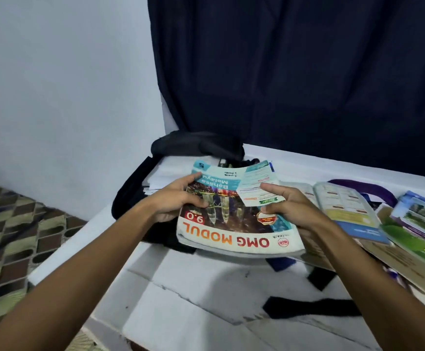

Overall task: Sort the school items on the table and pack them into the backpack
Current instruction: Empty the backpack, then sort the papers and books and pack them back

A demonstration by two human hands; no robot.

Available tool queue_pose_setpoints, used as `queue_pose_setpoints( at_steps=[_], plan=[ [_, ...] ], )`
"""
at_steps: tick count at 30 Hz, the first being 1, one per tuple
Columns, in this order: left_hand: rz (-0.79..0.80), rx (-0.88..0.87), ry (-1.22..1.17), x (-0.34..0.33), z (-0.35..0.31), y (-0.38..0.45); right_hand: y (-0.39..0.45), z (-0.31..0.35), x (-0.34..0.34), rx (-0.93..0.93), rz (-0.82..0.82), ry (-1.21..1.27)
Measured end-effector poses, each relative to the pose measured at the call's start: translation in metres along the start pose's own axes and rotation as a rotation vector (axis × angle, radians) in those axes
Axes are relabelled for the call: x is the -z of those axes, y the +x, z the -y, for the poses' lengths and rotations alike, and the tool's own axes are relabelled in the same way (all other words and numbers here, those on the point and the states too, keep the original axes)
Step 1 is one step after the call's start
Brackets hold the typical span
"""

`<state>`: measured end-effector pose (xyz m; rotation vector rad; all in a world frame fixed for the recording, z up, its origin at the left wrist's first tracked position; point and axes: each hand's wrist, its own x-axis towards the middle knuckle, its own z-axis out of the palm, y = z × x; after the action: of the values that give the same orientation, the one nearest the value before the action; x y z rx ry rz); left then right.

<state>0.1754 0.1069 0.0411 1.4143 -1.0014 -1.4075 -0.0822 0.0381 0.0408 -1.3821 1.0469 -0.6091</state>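
Head view: backpack (pixel 196 144) behind workbook (pixel 234 224)

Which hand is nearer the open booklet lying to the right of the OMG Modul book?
Right. The right hand grips the OMG Modul book beside the open booklet; the left hand holds the book's far side.

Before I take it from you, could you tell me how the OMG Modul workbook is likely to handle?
Probably floppy: the OMG Modul workbook has a soft cover, curling at its far edge. Both the left hand and right hand grip it, so it likely sags one-handed. Its loose flap may flop open.
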Motion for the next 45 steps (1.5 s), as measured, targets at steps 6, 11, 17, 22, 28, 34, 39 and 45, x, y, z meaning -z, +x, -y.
queue_pose_setpoints(
  at_steps=[6, 11, 17, 22, 28, 34, 39, 45],
  plan=[
    [-0.045, 0.133, -0.079, 0.111, -0.017, 0.023, 0.080, 0.029, -0.080, -0.086, 0.032, 0.160],
    [0.045, 0.215, -0.043, 0.163, -0.031, 0.058, 0.132, 0.039, -0.116, -0.151, -0.070, 0.203],
    [0.110, 0.295, 0.245, 0.176, -0.048, 0.112, 0.159, 0.064, -0.122, -0.119, -0.218, -0.272],
    [-0.012, 0.203, 1.255, 0.178, -0.072, 0.129, 0.167, 0.062, -0.129, -0.122, -0.352, -1.431],
    [-0.250, -0.576, 1.570, 0.167, -0.057, 0.179, 0.137, 0.042, -0.174, 0.165, 0.104, -1.359],
    [-0.003, -0.616, 1.719, 0.150, -0.065, 0.246, 0.140, -0.007, -0.190, 0.205, 0.169, -1.404],
    [0.074, -0.715, 1.582, 0.156, -0.087, 0.271, 0.155, -0.006, -0.190, 0.187, 0.144, -1.392],
    [0.104, -0.819, 1.510, 0.161, -0.121, 0.280, 0.205, 0.016, -0.183, 0.124, 0.095, -1.391]
  ],
)
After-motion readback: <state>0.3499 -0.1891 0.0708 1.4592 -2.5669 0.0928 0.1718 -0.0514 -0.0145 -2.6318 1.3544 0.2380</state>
